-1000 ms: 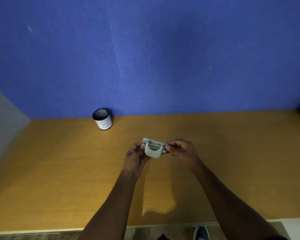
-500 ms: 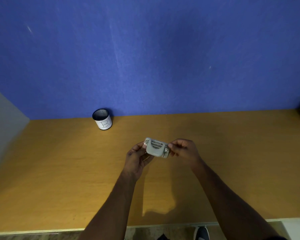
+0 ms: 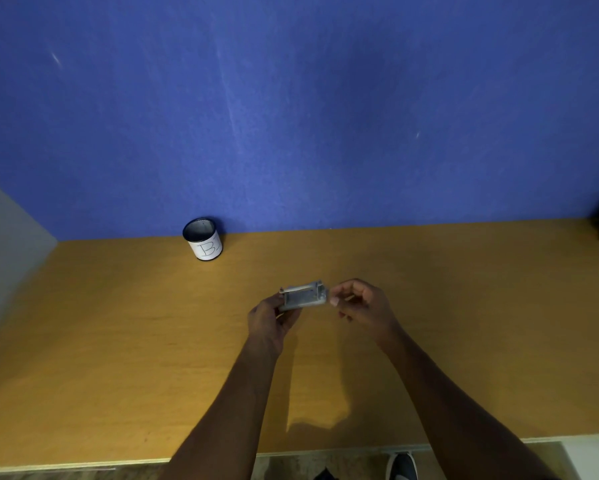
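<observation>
Grey metal between two hands: the left hand (image 3: 270, 320) curls its fingers round the left end of the grey metal piece (image 3: 303, 297), and the right hand (image 3: 364, 306) seems to pinch the right end with thumb and curled fingertips. The piece is held above the table (image 3: 118, 341), long axis running hand to hand, right end tipped slightly up. It's boxy, dull and hard-edged, over smooth orange-brown wood. The white labelled cup (image 3: 204, 242) stands well apart, back left against the blue wall (image 3: 291, 116), with the left hand nearer to it.
</observation>
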### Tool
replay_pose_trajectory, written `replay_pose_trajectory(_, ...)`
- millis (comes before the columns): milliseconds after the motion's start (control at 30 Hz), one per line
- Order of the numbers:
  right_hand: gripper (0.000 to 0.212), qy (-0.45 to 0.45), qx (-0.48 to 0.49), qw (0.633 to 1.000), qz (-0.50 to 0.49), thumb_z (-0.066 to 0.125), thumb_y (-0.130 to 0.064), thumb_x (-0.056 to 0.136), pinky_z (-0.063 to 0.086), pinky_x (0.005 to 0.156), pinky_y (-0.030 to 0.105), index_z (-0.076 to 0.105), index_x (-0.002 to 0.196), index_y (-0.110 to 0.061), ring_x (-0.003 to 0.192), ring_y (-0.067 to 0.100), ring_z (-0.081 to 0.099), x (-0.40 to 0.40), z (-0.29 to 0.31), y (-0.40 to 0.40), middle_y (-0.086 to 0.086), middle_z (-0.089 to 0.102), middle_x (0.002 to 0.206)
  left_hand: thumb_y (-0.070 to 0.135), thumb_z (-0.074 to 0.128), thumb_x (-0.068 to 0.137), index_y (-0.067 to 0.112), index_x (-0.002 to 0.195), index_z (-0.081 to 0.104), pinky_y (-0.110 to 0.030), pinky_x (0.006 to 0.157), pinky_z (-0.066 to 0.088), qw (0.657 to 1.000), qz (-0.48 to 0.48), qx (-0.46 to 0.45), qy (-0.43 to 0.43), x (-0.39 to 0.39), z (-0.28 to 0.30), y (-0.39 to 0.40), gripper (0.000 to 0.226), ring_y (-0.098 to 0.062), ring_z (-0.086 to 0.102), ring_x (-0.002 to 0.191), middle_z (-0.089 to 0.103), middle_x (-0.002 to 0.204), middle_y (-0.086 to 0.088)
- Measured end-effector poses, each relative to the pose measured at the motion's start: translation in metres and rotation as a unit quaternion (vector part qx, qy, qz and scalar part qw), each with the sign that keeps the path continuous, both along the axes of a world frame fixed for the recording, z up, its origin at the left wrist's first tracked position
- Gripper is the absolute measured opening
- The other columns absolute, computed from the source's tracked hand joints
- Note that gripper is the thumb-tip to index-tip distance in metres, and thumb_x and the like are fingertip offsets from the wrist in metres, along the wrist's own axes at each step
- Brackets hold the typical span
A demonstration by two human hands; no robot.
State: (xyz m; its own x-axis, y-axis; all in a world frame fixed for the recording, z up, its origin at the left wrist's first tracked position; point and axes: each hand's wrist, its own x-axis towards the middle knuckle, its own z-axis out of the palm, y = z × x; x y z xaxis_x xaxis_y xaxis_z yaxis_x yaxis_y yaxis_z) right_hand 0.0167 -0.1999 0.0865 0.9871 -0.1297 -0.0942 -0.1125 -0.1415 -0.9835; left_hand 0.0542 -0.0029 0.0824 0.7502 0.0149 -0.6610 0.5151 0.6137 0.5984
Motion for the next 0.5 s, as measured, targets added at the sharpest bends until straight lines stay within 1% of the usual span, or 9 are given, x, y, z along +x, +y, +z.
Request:
replay_pose_trajectory(67, 0.015, -0.017, -0.026, 0.999, 0.028, 0.077, -0.004, 0.084, 0.053, 0.057, 0.02, 0.074, 0.098, -0.011, 0.062, 0.013, 0.068, -0.0031, -0.0007, 0.0022, 0.012, 0.075, 0.089, -0.002, 0.059, 0.092, -0.003, 0.089, 0.061, -0.031, 0.05, 0.061, 1.0, 0.011, 0.009, 0.012, 0.0, -0.0009, -0.0004, 0.004, -0.031, 0.065, 0.083, 0.063, 0.091, -0.021)
replay_pose_trajectory(100, 0.018, -0.02, -0.034, 0.999, 0.035, 0.078, -0.005, 0.083, 0.055, 0.06, 0.021, 0.075, 0.099, -0.013, 0.065, 0.015, 0.069, -0.004, -0.0006, 0.0031, 0.01, 0.076, 0.09, -0.002, 0.06, 0.092, -0.004, 0.089, 0.061, -0.031, 0.049, 0.061, 1.0, 0.013, 0.013, 0.016, -0.0003, -0.001, -0.0008, 0.004, -0.032, 0.065, 0.082, 0.063, 0.091, -0.021)
replay_pose_trajectory(200, 0.025, -0.031, -0.05, 0.998, 0.033, 0.079, -0.003, 0.081, 0.057, 0.068, 0.032, 0.074, 0.103, -0.015, 0.068, 0.018, 0.069, -0.0042, -0.0013, 0.0054, 0.008, 0.076, 0.092, -0.002, 0.062, 0.09, -0.006, 0.09, 0.062, -0.031, 0.05, 0.061, 0.999, 0.018, 0.017, 0.025, -0.0008, -0.0005, -0.0031, 0.004, -0.032, 0.066, 0.08, 0.064, 0.09, -0.021)
replay_pose_trajectory(267, 0.028, -0.056, -0.092, 0.994, 0.024, 0.079, -0.004, 0.081, 0.058, 0.071, 0.035, 0.075, 0.105, -0.018, 0.072, 0.013, 0.069, -0.0046, -0.0013, 0.0066, 0.004, 0.075, 0.093, -0.003, 0.062, 0.088, -0.008, 0.092, 0.062, -0.031, 0.05, 0.061, 0.999, 0.016, 0.017, 0.03, -0.0013, 0.0005, -0.0049, 0.006, -0.033, 0.067, 0.077, 0.065, 0.087, -0.022)
replay_pose_trajectory(300, 0.029, -0.082, -0.127, 0.988, 0.022, 0.08, -0.005, 0.081, 0.058, 0.072, 0.033, 0.076, 0.106, -0.019, 0.074, 0.009, 0.069, -0.005, -0.0014, 0.0068, 0.002, 0.074, 0.094, -0.003, 0.061, 0.088, -0.009, 0.092, 0.062, -0.03, 0.049, 0.061, 0.999, 0.014, 0.016, 0.033, -0.0018, 0.0014, -0.0055, 0.007, -0.033, 0.067, 0.075, 0.065, 0.084, -0.023)
replay_pose_trajectory(367, 0.029, -0.146, -0.217, 0.965, 0.028, 0.08, -0.008, 0.081, 0.058, 0.072, 0.026, 0.077, 0.108, -0.017, 0.077, 0.008, 0.068, -0.006, -0.0013, 0.0065, 0.0, 0.071, 0.097, -0.003, 0.06, 0.088, -0.01, 0.092, 0.062, -0.03, 0.048, 0.061, 0.999, 0.009, 0.014, 0.039, -0.0025, 0.0028, -0.0065, 0.008, -0.034, 0.067, 0.076, 0.065, 0.084, -0.023)
replay_pose_trajectory(433, 0.028, -0.194, -0.295, 0.935, 0.036, 0.08, -0.014, 0.083, 0.058, 0.071, 0.027, 0.077, 0.11, -0.016, 0.076, 0.012, 0.067, -0.0083, -0.0009, 0.0061, 0.001, 0.066, 0.101, -0.002, 0.058, 0.089, -0.009, 0.088, 0.062, -0.031, 0.049, 0.062, 0.999, 0.004, 0.014, 0.044, -0.0028, 0.0034, -0.0062, 0.008, -0.036, 0.067, 0.082, 0.063, 0.086, -0.023)
replay_pose_trajectory(500, 0.025, -0.231, -0.338, 0.911, 0.04, 0.078, -0.02, 0.084, 0.059, 0.067, 0.03, 0.077, 0.109, -0.016, 0.074, 0.012, 0.067, -0.0107, -0.0003, 0.0065, 0.001, 0.064, 0.105, -0.001, 0.058, 0.089, -0.008, 0.085, 0.061, -0.03, 0.048, 0.061, 0.999, 0.003, 0.015, 0.048, -0.0027, 0.0033, -0.0057, 0.008, -0.037, 0.065, 0.086, 0.061, 0.086, -0.022)
